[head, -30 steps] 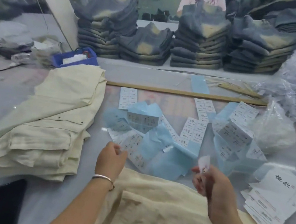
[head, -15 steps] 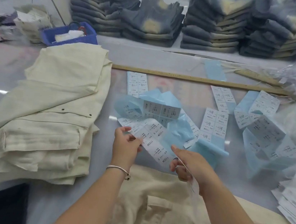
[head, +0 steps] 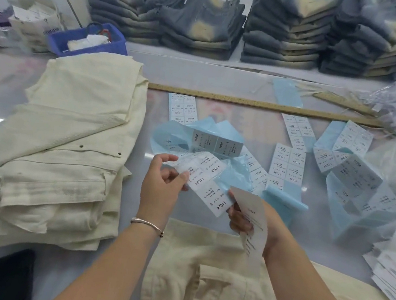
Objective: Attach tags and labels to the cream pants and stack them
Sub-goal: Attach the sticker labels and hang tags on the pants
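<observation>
The left hand pinches a label strip by its near edge. The right hand grips a white tag, both above the cream pants.

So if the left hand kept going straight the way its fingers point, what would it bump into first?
The left hand points up and right, and already pinches the label strip. Just past that it would probably meet the crumpled blue backing paper, though depth is hard to judge.
</observation>
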Demonstrator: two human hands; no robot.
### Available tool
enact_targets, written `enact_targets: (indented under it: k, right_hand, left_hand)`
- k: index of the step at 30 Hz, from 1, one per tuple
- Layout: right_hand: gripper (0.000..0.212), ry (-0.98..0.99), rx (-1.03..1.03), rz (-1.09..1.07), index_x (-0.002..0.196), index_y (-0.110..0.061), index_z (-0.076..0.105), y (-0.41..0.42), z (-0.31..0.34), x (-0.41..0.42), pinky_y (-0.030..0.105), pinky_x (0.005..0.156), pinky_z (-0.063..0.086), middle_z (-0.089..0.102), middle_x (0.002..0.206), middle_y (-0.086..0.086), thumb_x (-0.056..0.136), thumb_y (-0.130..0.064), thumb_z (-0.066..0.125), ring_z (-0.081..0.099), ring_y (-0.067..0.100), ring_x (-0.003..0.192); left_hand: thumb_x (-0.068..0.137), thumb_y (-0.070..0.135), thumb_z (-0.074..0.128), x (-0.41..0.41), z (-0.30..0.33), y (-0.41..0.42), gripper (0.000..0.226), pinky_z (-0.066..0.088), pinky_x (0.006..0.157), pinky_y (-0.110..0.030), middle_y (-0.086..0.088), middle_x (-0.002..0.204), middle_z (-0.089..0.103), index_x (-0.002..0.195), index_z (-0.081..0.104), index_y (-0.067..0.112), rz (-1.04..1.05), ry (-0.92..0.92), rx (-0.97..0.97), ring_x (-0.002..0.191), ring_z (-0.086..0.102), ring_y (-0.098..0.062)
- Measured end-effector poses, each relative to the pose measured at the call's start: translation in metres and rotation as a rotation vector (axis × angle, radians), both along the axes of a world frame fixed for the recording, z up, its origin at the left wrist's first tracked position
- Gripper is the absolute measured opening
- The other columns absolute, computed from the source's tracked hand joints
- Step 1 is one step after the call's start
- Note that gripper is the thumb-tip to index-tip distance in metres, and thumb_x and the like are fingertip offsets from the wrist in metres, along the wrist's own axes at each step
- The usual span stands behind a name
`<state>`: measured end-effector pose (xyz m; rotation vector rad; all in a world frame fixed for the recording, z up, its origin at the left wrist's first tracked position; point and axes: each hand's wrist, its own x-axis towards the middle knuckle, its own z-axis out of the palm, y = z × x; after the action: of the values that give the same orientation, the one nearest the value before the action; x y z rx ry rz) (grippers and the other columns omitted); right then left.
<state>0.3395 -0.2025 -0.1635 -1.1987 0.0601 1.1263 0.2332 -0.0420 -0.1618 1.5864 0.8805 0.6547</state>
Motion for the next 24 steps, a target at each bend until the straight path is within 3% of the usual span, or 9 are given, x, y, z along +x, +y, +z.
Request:
enact_targets:
  k: [3,6,9,12,16,19,24]
  right_hand:
    - [0.028,-0.060,-0.020,-0.051,0.071,-0.016,0.040,-0.001,0.000,-0.001,0.019,0.042,0.015,0.045,0.054,0.002,0.090,-0.011,0.061,0.021,0.007,0.033]
    - [0.031,-0.120,-0.029,-0.093,0.070,-0.016,0.039,-0.003,0.000,0.000,0.020,0.039,0.020,0.029,0.059,0.002,0.089,-0.012,0.063,0.021,0.009,0.036]
    - [0.022,-0.098,0.002,-0.079,0.078,-0.013,0.044,-0.005,0.003,0.002,0.021,0.041,0.019,0.034,0.063,0.006,0.089,-0.013,0.062,0.022,0.009,0.034]
    - [0.023,-0.046,0.076,-0.026,0.072,-0.013,0.044,-0.007,0.006,0.003,0.019,0.038,0.024,0.043,0.056,0.002,0.092,-0.013,0.056,0.024,0.007,0.030]
    - [0.023,-0.035,0.065,0.005,0.071,-0.012,0.047,-0.009,0.007,0.003,0.018,0.037,0.024,0.049,0.056,0.003,0.093,-0.010,0.052,0.024,0.008,0.030]
    - [0.017,-0.099,-0.011,0.041,0.079,-0.010,0.052,-0.009,0.006,0.003,0.018,0.037,0.020,0.053,0.067,0.011,0.092,-0.020,0.058,0.023,0.008,0.032]
    - [0.030,-0.250,-0.204,0.070,0.096,-0.010,0.057,-0.002,0.004,0.008,0.020,0.039,0.021,0.053,0.078,0.018,0.084,-0.033,0.071,0.027,0.009,0.033]
  left_hand:
    - [0.078,0.024,0.077,-0.006,-0.001,-0.004,0.029,0.040,0.066,-0.025,0.003,0.081,0.051,0.103,0.063,0.024,0.059,0.221,0.567,0.072,0.045,-0.010]
    - [0.078,0.029,0.079,-0.006,-0.001,-0.012,0.027,0.044,0.077,-0.025,0.003,0.092,0.056,0.103,0.073,0.020,-0.168,0.093,0.778,0.087,0.050,-0.013]
    - [0.080,0.032,0.076,-0.003,-0.005,-0.020,0.028,0.041,0.086,-0.021,0.004,0.095,0.061,0.105,0.074,0.019,-0.325,0.071,0.769,0.094,0.053,-0.017]
    - [0.080,0.032,0.075,-0.001,-0.008,-0.025,0.027,0.043,0.082,-0.020,0.007,0.094,0.064,0.105,0.074,0.021,-0.320,0.082,0.734,0.093,0.056,-0.014]
    - [0.081,0.029,0.076,-0.001,-0.008,-0.030,0.021,0.051,0.075,-0.029,0.007,0.092,0.066,0.100,0.075,0.020,-0.302,0.078,0.748,0.087,0.060,-0.014]
    - [0.081,0.027,0.076,-0.001,-0.008,-0.030,0.018,0.052,0.071,-0.031,0.007,0.089,0.066,0.096,0.075,0.018,-0.319,0.079,0.739,0.082,0.061,-0.014]
    - [0.079,0.028,0.079,0.001,-0.010,-0.032,0.021,0.052,0.067,-0.031,0.006,0.083,0.064,0.098,0.076,0.020,-0.348,0.125,0.679,0.073,0.060,-0.012]
